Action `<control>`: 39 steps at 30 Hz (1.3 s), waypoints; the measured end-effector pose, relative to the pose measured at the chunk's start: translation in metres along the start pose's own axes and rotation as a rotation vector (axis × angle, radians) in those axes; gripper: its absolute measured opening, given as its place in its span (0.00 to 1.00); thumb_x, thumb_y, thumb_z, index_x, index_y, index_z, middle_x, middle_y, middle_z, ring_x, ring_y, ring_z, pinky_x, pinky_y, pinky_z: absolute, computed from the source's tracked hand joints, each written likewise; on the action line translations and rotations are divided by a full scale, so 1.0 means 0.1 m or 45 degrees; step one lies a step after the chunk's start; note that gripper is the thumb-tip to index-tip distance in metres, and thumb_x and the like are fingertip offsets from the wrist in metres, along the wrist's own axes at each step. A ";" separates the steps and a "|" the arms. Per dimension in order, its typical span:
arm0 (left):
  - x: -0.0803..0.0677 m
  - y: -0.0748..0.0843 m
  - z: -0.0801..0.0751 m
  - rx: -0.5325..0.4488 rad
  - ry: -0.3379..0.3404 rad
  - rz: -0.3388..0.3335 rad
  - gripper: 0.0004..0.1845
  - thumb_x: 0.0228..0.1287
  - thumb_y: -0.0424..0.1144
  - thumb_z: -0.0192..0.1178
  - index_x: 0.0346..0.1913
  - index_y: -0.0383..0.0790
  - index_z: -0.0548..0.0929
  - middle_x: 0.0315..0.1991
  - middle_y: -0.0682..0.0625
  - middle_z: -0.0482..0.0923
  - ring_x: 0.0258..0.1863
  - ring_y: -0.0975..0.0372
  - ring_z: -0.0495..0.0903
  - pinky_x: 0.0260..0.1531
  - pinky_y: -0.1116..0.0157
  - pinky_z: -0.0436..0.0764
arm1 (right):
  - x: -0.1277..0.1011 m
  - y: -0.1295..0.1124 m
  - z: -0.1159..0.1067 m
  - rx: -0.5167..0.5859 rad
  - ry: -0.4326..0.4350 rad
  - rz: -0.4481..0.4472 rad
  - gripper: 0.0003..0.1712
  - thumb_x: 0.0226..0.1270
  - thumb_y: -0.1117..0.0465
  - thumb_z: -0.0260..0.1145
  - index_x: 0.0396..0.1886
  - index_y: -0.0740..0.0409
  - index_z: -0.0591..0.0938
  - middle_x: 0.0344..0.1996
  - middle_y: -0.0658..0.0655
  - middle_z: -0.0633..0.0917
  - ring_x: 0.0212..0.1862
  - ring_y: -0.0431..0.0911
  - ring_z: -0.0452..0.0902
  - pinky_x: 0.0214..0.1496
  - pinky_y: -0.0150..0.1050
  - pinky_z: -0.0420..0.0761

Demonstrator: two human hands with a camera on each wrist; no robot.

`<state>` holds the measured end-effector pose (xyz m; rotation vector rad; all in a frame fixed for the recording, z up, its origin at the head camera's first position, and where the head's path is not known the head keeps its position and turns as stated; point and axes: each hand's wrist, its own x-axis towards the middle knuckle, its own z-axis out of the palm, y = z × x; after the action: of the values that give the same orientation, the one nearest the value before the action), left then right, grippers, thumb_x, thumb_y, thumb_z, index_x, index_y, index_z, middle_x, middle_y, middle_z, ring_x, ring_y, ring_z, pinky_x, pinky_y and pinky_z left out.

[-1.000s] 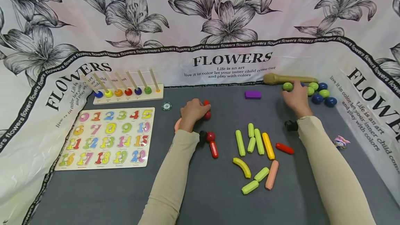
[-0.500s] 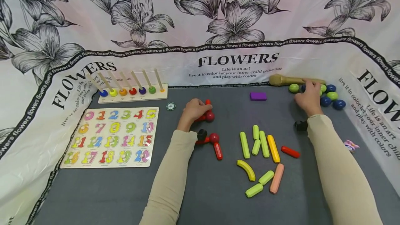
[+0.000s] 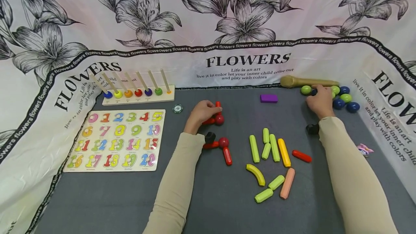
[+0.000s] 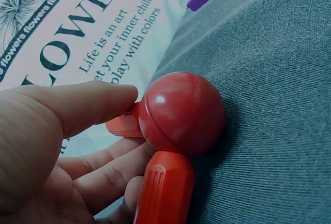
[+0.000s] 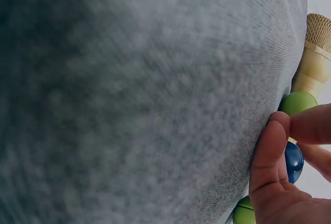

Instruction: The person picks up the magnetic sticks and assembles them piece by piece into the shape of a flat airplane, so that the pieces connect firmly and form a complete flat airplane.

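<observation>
– so what're you holding?
– My left hand [image 3: 204, 113] pinches a red stick [image 3: 218, 104] on a red ball [image 4: 184, 113], 12 o'clock of its twin [image 3: 223, 142]; my right hand [image 3: 320, 100] grips a blue ball [image 5: 294, 163], 3 o'clock from a green ball [image 3: 306, 90]. Probably light, stiff, slick; I'd grab sticks.

At upper right, the right hand [image 3: 320, 101] has shifted right, uncovering a dark blue glossy ball [image 3: 313, 92]; near centre, the left hand [image 3: 202, 114] has swung left, baring a faceted red rod [image 3: 209, 121].
</observation>
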<state>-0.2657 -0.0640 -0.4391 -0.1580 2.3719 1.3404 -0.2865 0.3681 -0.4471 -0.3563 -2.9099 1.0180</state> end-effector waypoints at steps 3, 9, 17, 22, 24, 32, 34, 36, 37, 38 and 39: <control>0.00 0.00 -0.01 0.013 -0.012 0.006 0.18 0.74 0.49 0.69 0.53 0.38 0.84 0.46 0.46 0.79 0.39 0.56 0.75 0.37 0.62 0.74 | -0.01 0.00 0.00 0.017 0.005 -0.050 0.36 0.71 0.69 0.54 0.77 0.79 0.63 0.75 0.84 0.53 0.75 0.78 0.51 0.73 0.71 0.57; 0.00 0.01 -0.01 0.034 -0.016 -0.006 0.19 0.74 0.50 0.69 0.54 0.39 0.87 0.48 0.46 0.81 0.42 0.55 0.76 0.39 0.60 0.74 | -0.03 -0.01 0.01 0.003 -0.025 -0.155 0.36 0.77 0.66 0.62 0.78 0.77 0.64 0.78 0.81 0.53 0.75 0.79 0.52 0.74 0.73 0.56; 0.01 0.02 -0.03 0.030 -0.037 -0.019 0.20 0.74 0.50 0.69 0.57 0.40 0.88 0.52 0.45 0.81 0.48 0.53 0.76 0.44 0.58 0.75 | -0.01 -0.11 0.08 -0.201 0.077 -0.367 0.24 0.73 0.71 0.61 0.64 0.80 0.74 0.58 0.85 0.76 0.59 0.79 0.71 0.63 0.73 0.67; 0.01 0.00 -0.03 0.047 -0.050 -0.016 0.21 0.74 0.51 0.68 0.59 0.40 0.87 0.53 0.44 0.81 0.50 0.53 0.75 0.49 0.56 0.75 | -0.05 -0.30 0.15 -0.116 0.091 -0.375 0.23 0.75 0.68 0.63 0.66 0.75 0.78 0.56 0.80 0.80 0.52 0.72 0.74 0.55 0.69 0.70; 0.00 0.00 -0.03 0.048 -0.052 -0.005 0.21 0.74 0.51 0.68 0.60 0.39 0.87 0.54 0.44 0.81 0.51 0.52 0.75 0.53 0.54 0.76 | -0.08 -0.44 0.17 -0.043 0.072 -0.367 0.24 0.76 0.66 0.64 0.67 0.74 0.78 0.57 0.79 0.80 0.52 0.70 0.74 0.55 0.66 0.71; -0.01 -0.02 -0.02 0.081 -0.010 0.044 0.19 0.75 0.50 0.66 0.56 0.38 0.87 0.52 0.44 0.82 0.55 0.49 0.76 0.76 0.40 0.53 | -0.17 -1.03 0.34 0.240 -0.179 -0.293 0.28 0.80 0.61 0.66 0.73 0.71 0.75 0.66 0.74 0.78 0.58 0.62 0.79 0.50 0.39 0.81; -0.01 -0.02 -0.01 0.089 -0.006 0.055 0.18 0.76 0.50 0.66 0.55 0.38 0.87 0.51 0.44 0.82 0.55 0.49 0.76 0.77 0.39 0.50 | -0.19 -1.13 0.43 0.334 -0.250 -0.267 0.29 0.80 0.61 0.66 0.74 0.70 0.74 0.66 0.72 0.79 0.54 0.55 0.82 0.47 0.32 0.82; -0.01 -0.02 0.00 0.095 -0.002 0.066 0.18 0.76 0.50 0.66 0.54 0.38 0.87 0.50 0.44 0.83 0.55 0.49 0.76 0.78 0.39 0.48 | -0.21 -1.22 0.53 0.439 -0.327 -0.245 0.29 0.80 0.62 0.66 0.74 0.71 0.74 0.64 0.72 0.80 0.49 0.47 0.84 0.46 0.31 0.83; -0.01 -0.02 0.00 0.098 0.001 0.069 0.18 0.76 0.50 0.66 0.54 0.38 0.87 0.50 0.43 0.83 0.55 0.48 0.77 0.77 0.39 0.48 | -0.23 -1.26 0.58 0.483 -0.363 -0.236 0.29 0.80 0.62 0.66 0.74 0.72 0.74 0.64 0.73 0.80 0.46 0.43 0.84 0.47 0.32 0.84; -0.01 -0.02 0.01 0.102 0.003 0.075 0.18 0.76 0.50 0.66 0.54 0.38 0.87 0.50 0.43 0.83 0.55 0.48 0.77 0.78 0.39 0.48 | -0.24 -1.30 0.63 0.528 -0.396 -0.231 0.29 0.80 0.63 0.67 0.74 0.72 0.73 0.63 0.73 0.80 0.44 0.40 0.85 0.48 0.34 0.85; -0.01 -0.02 0.01 0.108 0.007 0.081 0.18 0.76 0.50 0.66 0.53 0.38 0.88 0.50 0.43 0.83 0.55 0.48 0.77 0.78 0.39 0.47 | -0.25 -1.35 0.67 0.564 -0.428 -0.229 0.29 0.80 0.63 0.67 0.73 0.73 0.73 0.63 0.74 0.80 0.43 0.38 0.85 0.49 0.37 0.86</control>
<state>-0.2639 -0.0643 -0.4403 -0.0617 2.4522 1.2663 -0.2967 0.2188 -0.4153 0.1053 -2.7861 1.7792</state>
